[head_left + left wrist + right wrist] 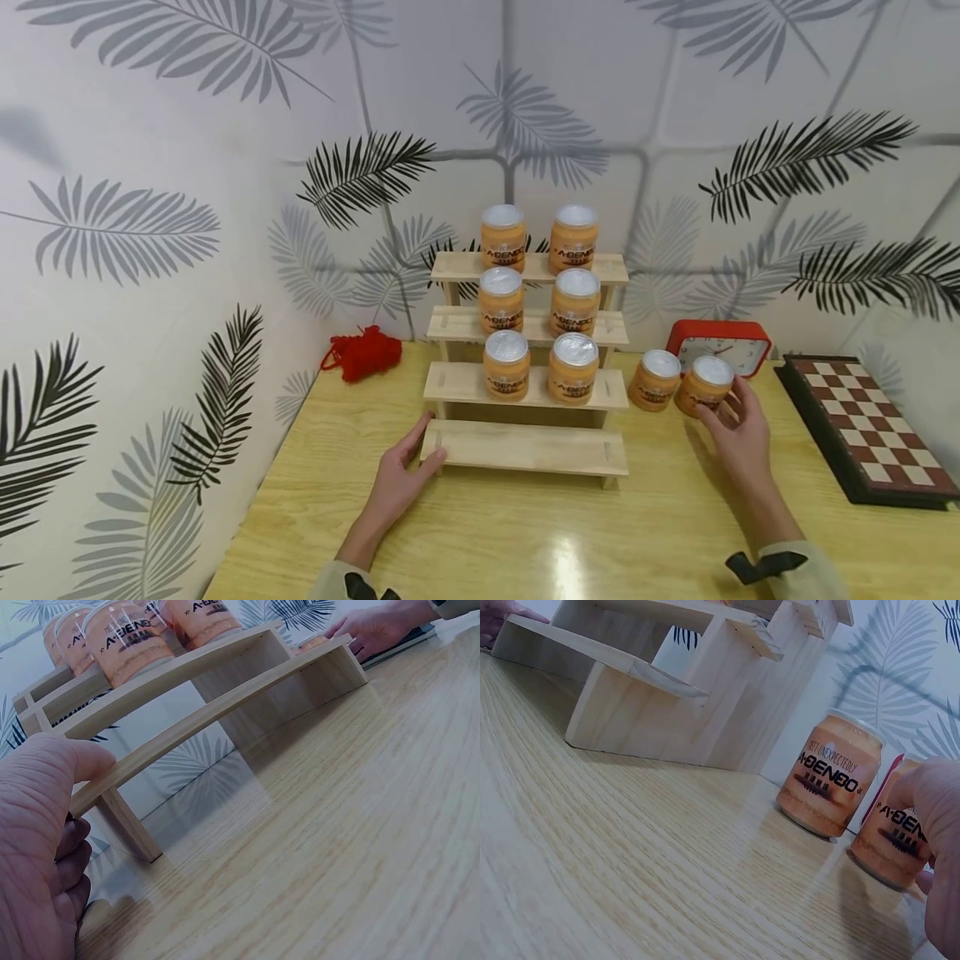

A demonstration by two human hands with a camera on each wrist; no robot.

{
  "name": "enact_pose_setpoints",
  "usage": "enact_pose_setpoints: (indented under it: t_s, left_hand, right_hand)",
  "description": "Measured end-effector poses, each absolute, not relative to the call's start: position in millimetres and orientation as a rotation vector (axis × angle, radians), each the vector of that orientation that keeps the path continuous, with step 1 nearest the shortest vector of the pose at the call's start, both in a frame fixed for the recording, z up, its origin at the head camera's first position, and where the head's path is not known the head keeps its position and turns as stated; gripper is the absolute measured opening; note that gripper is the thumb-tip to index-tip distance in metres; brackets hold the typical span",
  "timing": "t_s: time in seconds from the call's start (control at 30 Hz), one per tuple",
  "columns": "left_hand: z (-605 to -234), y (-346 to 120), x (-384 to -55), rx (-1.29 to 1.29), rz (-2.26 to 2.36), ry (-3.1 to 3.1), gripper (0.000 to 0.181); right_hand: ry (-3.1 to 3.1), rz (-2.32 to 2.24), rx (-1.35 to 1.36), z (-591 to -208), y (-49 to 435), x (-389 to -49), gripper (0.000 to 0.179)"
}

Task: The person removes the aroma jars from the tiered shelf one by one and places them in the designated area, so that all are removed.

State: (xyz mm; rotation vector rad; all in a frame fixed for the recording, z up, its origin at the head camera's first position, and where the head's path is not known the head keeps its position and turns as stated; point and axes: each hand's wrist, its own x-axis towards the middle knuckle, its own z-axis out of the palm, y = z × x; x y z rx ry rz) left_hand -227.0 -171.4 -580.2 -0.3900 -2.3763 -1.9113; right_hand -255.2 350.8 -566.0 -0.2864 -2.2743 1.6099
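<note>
A wooden tiered display stand (525, 447) holds orange cans with silver lids, two on each of its upper three tiers; its lowest tier is bare. My left hand (402, 477) grips the left end of that lowest tier, thumb on top and fingers curled below, as the left wrist view shows. On the table right of the stand is one orange can (831, 774). Just right of it, another orange can (892, 838) is held by my right hand (738, 429), thumb in front and fingers around its far right side. This held can stands upright, close to the tabletop.
A red clock (757, 354) stands behind the two right-hand cans. Farther right lies a checkered board (873, 425) in a dark frame. A bundle of red yarn (366, 353) sits at the back left, by the leaf-patterned wall (247, 167).
</note>
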Motion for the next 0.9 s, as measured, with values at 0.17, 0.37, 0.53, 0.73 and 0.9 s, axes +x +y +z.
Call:
enact_pose_setpoints:
  t_s: [0.17, 0.37, 0.53, 0.73, 0.9]
  left_hand:
    - [-580.1, -171.0, -227.8, -0.401, -1.916, -2.360, 0.070]
    - [-579.3, -171.3, -226.3, -0.395, -1.918, -2.364, 0.070]
    - [-578.6, -170.5, -226.2, -0.410, -1.920, -2.357, 0.070]
    - [-578.5, -170.2, -226.4, -0.395, -1.922, -2.361, 0.070]
    - [-579.0, -170.7, -225.9, -0.390, -1.934, -2.367, 0.069]
  right_hand:
    - [-2.252, 1.591, -0.268, -556.3, 347.4, -248.7, 0.079]
    - [-2.153, 1.624, -0.280, -538.7, 337.8, -238.6, 0.076]
    - [-2.072, 1.592, -0.231, -520.8, 329.6, -229.8, 0.074]
    - [-1.982, 1.594, -0.135, -498.6, 317.0, -219.5, 0.071]
    - [-1.923, 1.680, -0.046, -485.7, 302.9, -213.3, 0.072]
